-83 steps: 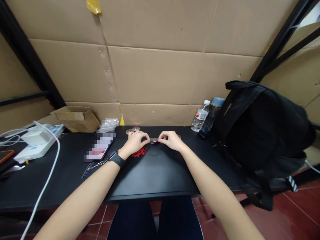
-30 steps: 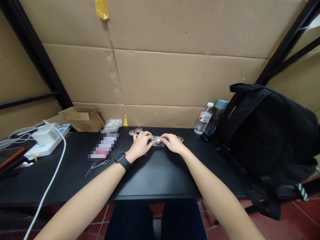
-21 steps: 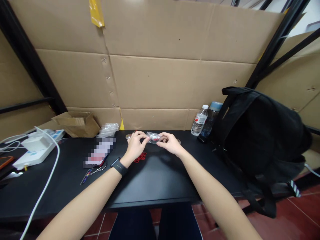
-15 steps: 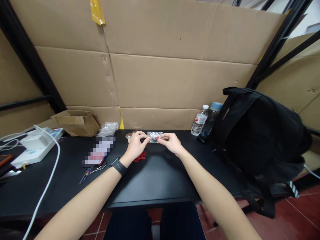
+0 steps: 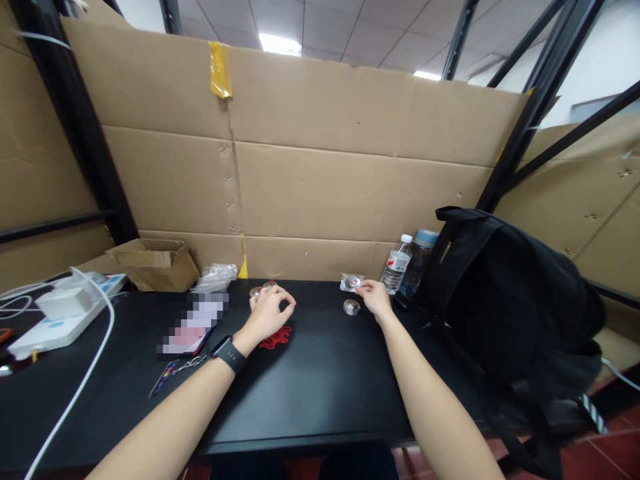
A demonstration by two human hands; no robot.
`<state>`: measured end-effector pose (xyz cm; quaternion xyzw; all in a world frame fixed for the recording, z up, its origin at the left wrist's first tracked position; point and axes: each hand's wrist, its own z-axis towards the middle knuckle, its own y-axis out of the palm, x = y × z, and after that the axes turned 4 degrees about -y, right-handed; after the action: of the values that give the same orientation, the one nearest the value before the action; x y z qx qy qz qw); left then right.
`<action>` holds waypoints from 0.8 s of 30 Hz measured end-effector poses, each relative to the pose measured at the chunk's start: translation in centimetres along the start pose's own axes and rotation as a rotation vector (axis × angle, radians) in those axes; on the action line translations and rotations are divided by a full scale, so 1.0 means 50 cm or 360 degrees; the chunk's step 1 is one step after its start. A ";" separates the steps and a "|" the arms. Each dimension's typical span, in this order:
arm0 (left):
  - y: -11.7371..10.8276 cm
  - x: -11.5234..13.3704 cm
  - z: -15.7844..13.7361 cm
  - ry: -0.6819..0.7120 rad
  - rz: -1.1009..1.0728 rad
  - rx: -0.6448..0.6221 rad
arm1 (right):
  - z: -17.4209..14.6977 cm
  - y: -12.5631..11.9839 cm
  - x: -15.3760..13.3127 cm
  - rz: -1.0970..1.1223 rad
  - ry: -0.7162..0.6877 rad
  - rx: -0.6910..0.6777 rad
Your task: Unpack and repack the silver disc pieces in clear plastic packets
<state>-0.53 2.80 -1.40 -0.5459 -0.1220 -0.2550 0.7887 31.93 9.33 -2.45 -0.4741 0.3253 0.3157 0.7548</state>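
Pinched in my right hand [image 5: 376, 298] is a small clear plastic bag [image 5: 349, 283] with a round, red-and-silver item inside. Just below it on the black table lies a round silvery piece [image 5: 351, 307]. My left hand [image 5: 270, 311] hovers over the left-middle of the table, thumb and index finger curled into a ring with nothing visible between them. Under that hand is a bundle of red cord [image 5: 275, 338]. Small round pieces [image 5: 256, 292] with some red show behind the left hand, partly hidden by it.
At right stand a water bottle [image 5: 397, 265], a blue-lidded bottle [image 5: 423, 257] and a black backpack [image 5: 515, 313]. Leftward are clear plastic bags [image 5: 216, 277], a cardboard box [image 5: 156, 267], a keychain [image 5: 167, 375], a power strip [image 5: 85, 321] and a white cable [image 5: 95, 373]. Cardboard walls the back.
My right hand has carried the small bag rightward, and my left hand has let go of it. The round silvery piece by the right hand is now uncovered. The view has tilted up.
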 end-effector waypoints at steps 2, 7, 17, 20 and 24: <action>-0.001 -0.008 0.003 -0.0017 0.0029 -0.0042 | 0.004 -0.014 0.013 -0.0114 0.0059 -0.0013; 0.008 -0.023 0.004 0.0048 0.0096 -0.0227 | 0.004 0.021 -0.010 -0.0245 0.0074 -0.0126; 0.015 -0.030 -0.007 0.0157 0.0120 -0.0366 | 0.058 0.133 -0.103 -0.0638 0.0191 -0.0222; 0.004 -0.049 0.005 0.0163 0.0191 -0.0307 | 0.067 0.135 -0.102 -0.0798 0.0212 -0.0232; -0.017 -0.084 0.024 0.0072 0.0394 -0.0044 | 0.064 0.122 -0.096 -0.0981 0.0103 -0.0260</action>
<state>-4.41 4.82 -2.28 -0.5617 -0.0324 -0.1695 0.8091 24.91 13.62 -0.69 -0.6192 0.1636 0.0821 0.7636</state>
